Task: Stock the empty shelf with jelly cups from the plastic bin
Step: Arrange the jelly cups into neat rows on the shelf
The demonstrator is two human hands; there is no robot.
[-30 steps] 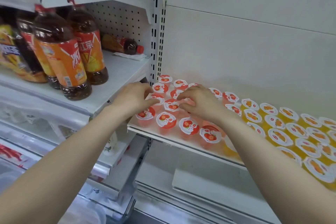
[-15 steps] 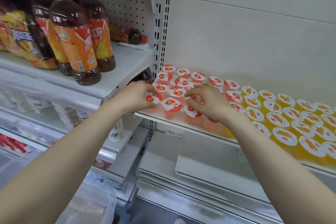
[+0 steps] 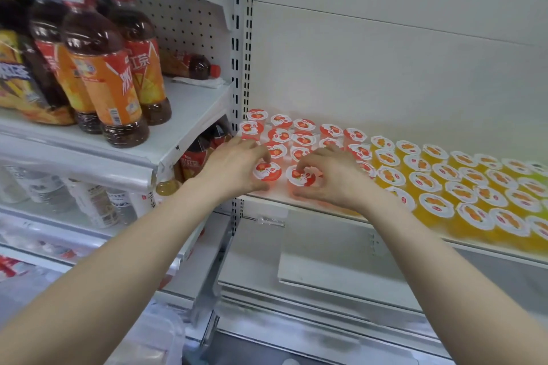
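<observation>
Bin (image 3: 148, 341): right at the bottom edge, closest in, a clear plastic rim; it's blurred and I can't tell what's in it.
Forearms: left forearm (image 3: 118, 261) and right forearm (image 3: 444, 264), both bare, come up from the bottom corners and converge on the shelf's left end.
Lower board (image 3: 341, 264): white panel lying under the stocked shelf, between the two arms.
Shelf (image 3: 275, 193): white, and here's the action, at its front left corner, just beside the slotted upright (image 3: 240, 68).
Left hand (image 3: 234, 169): thumb low, fingers curled over the top, pinching a red-lidded front cup (image 3: 267, 171) that stands on the shelf.
Right hand (image 3: 335, 178): same story, fingertips and thumb pinching the neighbouring cup (image 3: 301, 176), upright, just beside the left one and not touching it.
Red jelly cups (image 3: 302, 139): packed in rows behind the hands, lids up, all the way to the back.
Orange jelly cups (image 3: 444, 184): filling the shelf to the right, rows tight from front lip to back.
Tea bottles (image 3: 109, 89): standing on the neighbouring shelf to the left, a little higher, with one bottle (image 3: 192, 64) lying on its side behind them.
Water bottles (image 3: 95, 204): one level down on that left side, blurred.
Back panel (image 3: 385, 68): plain white wall behind the cups.
</observation>
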